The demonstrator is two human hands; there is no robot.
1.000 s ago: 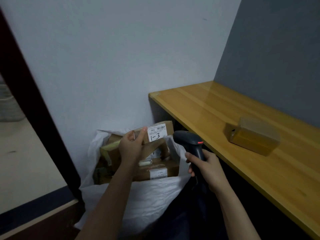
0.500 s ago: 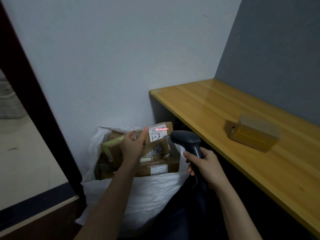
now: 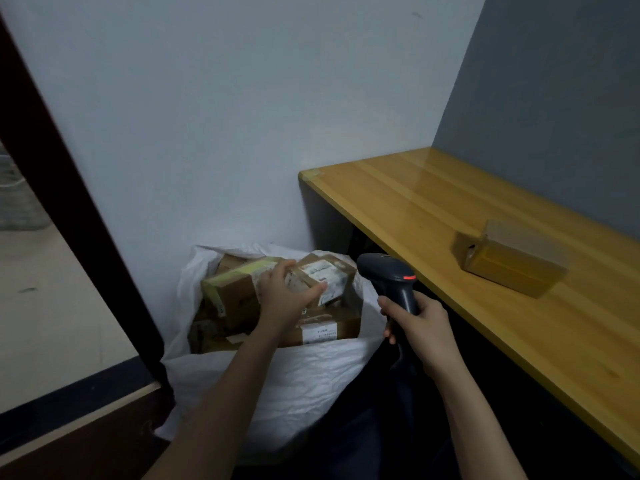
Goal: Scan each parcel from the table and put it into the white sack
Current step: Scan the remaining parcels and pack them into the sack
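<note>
head view: your left hand grips the small brown cardboard parcel with a white label atop other boxes inside the open white plastic sack. your right hand clasps the dark grey handheld scanner. another brown cardboard box sits on the yellow wooden table.

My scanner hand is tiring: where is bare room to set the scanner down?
The table is bare from its end by the pale wall up to the cardboard box, and along its front edge. The white sack is crowded with parcels.
</note>
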